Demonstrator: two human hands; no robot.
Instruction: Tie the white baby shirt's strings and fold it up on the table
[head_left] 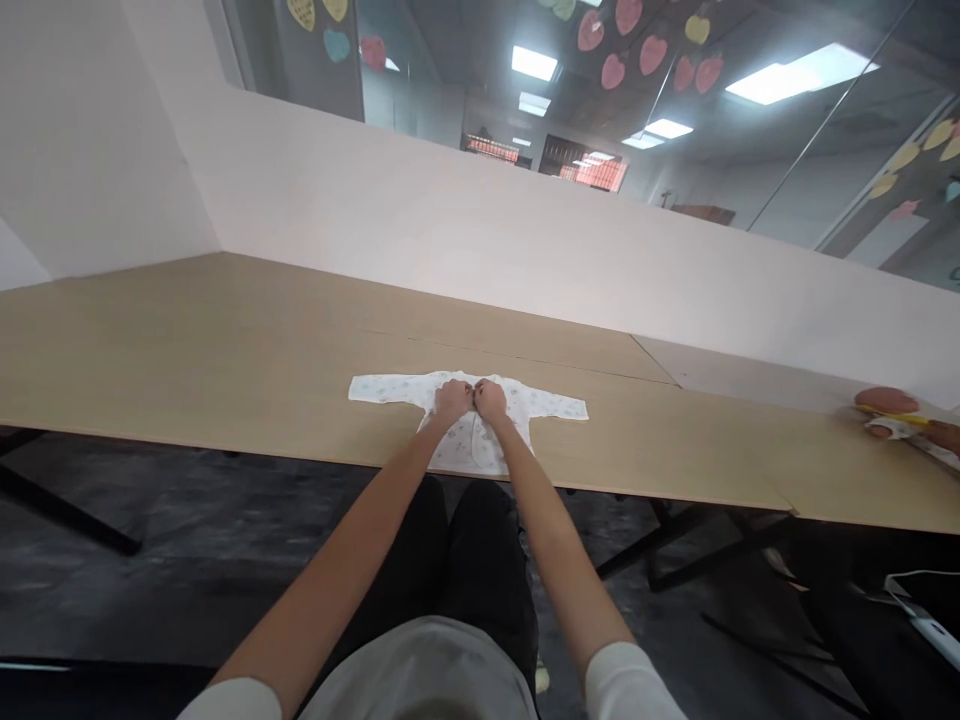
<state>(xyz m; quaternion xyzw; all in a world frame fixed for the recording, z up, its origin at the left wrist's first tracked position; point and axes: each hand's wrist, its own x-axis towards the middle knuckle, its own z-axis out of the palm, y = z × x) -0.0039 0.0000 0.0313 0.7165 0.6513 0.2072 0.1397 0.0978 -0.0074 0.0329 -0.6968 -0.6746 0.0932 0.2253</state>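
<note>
A small white baby shirt (457, 450) with a faint print lies flat on the table, its sleeves spread to both sides and its front opening running down the middle. My left hand (453, 398) is closed on the upper front of the shirt, left of the opening. Right beside it, almost touching, my right hand (491, 399) has its fingers closed on the other side of the opening. The fabric between my fingertips is hidden, and any fastener there is too small to make out.
The wooden table (225, 350) runs along a white wall (480, 235) below a window. At the far right, another person's hand (943, 436) is near a reddish rounded object (886, 400) and some white cloth (891, 428). A white device (936, 636) with a cable lies lower right.
</note>
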